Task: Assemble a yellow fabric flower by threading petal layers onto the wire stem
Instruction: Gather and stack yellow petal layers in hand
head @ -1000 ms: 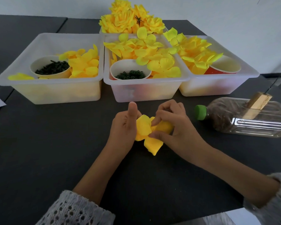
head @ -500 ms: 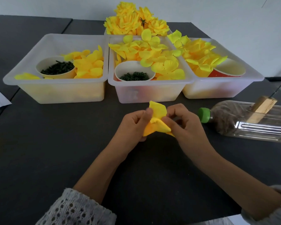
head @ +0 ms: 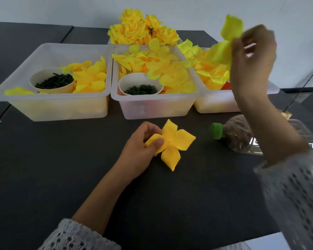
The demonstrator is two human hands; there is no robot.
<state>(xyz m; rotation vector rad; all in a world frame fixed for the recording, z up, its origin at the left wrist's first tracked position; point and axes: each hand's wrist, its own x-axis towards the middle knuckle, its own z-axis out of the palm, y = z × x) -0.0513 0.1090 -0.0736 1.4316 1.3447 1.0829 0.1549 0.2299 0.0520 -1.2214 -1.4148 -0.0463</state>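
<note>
The left hand (head: 143, 141) sits low over the black table (head: 43, 168), thumb and curled fingers pinching one petal of a four-petal yellow layer (head: 172, 141), which spreads flat and open to the right of the hand, just above or on the tabletop, I cannot tell which. No wire stem shows from where I stand. The right hand (head: 251, 60) is raised high over the right-hand bin (head: 215, 103), blurred, its fingers closed on a paler, greenish-yellow petal piece (head: 228, 38) that sticks up and out to the left of the knuckles. Both forearms end in white lace sleeves (head: 76, 235). Along the far side of the table stand three translucent plastic bins side by side: the left bin (head: 52, 109) has loose yellow petals and a paper cup (head: 51, 82) of dark green bits; the middle bin (head: 152, 107) is heaped with yellow petals and has a white cup (head: 139, 85) of small dark green rings; the right-hand one also holds yellow petals, with something red-orange half hidden behind the raised wrist. Behind the bins lies a heap of finished yellow flowers (head: 139, 27), one turned to show a green calyx. A clear plastic bottle (head: 242, 136) with a green cap (head: 216, 131) lies on its side near the right forearm, brownish stuff inside it
</note>
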